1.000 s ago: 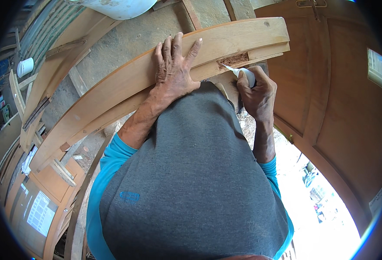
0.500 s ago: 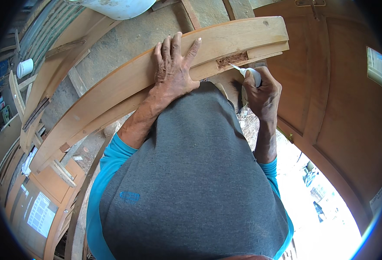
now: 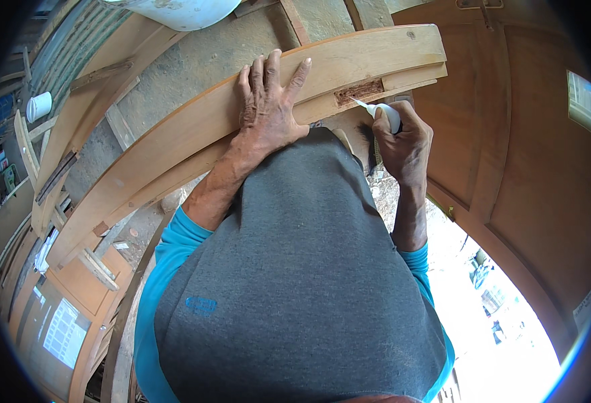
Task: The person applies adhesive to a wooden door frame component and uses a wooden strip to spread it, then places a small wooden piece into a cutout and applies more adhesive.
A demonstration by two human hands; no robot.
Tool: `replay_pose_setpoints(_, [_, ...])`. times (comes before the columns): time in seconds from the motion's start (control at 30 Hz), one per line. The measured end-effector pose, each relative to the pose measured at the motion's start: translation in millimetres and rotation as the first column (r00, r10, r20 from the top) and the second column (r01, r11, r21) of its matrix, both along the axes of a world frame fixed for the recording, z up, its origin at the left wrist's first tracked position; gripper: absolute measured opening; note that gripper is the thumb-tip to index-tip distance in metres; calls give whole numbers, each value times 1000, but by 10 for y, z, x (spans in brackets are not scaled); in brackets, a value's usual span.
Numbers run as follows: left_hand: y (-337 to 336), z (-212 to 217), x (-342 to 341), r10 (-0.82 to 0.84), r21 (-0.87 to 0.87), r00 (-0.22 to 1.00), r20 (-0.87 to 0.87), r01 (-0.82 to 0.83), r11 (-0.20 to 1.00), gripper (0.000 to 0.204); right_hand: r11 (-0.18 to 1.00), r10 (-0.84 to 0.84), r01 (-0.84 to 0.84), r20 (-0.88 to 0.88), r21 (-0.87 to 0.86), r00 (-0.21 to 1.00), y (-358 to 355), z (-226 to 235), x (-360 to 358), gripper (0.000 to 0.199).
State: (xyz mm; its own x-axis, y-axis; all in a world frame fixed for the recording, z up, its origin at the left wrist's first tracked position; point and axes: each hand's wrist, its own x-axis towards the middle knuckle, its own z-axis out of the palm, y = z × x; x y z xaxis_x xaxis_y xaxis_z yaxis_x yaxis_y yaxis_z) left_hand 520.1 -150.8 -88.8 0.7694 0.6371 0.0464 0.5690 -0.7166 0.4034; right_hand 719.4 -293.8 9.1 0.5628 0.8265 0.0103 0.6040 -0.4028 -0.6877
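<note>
The fingers (image 3: 413, 124) of the right hand (image 3: 406, 144) are closed around a small white squeeze bottle (image 3: 388, 114), whose thin nozzle points at the dark, rough recess (image 3: 359, 93) cut into the lower edge of the curved wooden frame piece (image 3: 174, 144), near its right end. The left hand (image 3: 268, 107) lies flat on the frame's broad face with its fingers spread, gripping nothing and pressing the piece steady. The recess looks brown and dry, so filling it seems barely begun, if begun at all.
</note>
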Motion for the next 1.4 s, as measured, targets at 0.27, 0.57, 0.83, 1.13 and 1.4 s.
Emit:
replay_pose_setpoints(0.27, [0, 23, -4, 5, -50, 1000, 14, -4, 999, 124, 999, -28, 28, 8, -18, 1000, -31, -18, 98, 14])
replay_pose_setpoints(0.57, [2, 30, 0, 5, -48, 1000, 8, -5, 999, 123, 996, -83, 85, 67, -35, 994, -35, 33, 209, 16])
replay_pose_setpoints(0.83, [4, 38, 2, 3, -51, 1000, 9, -2, 999, 123, 994, -110, 110, 15, -13, 994, -47, 33, 242, 16])
replay_pose_setpoints(1.13, [2, 28, -3, 4, -45, 1000, -2, -4, 999, 124, 998, -59, 59, -15, -17, 998, 9, 18, 178, 16])
replay_pose_setpoints(1.4, [1, 14, -4, 2, -37, 1000, 3, -2, 999, 121, 999, -41, 41, -20, -34, 999, 21, 46, 214, 15])
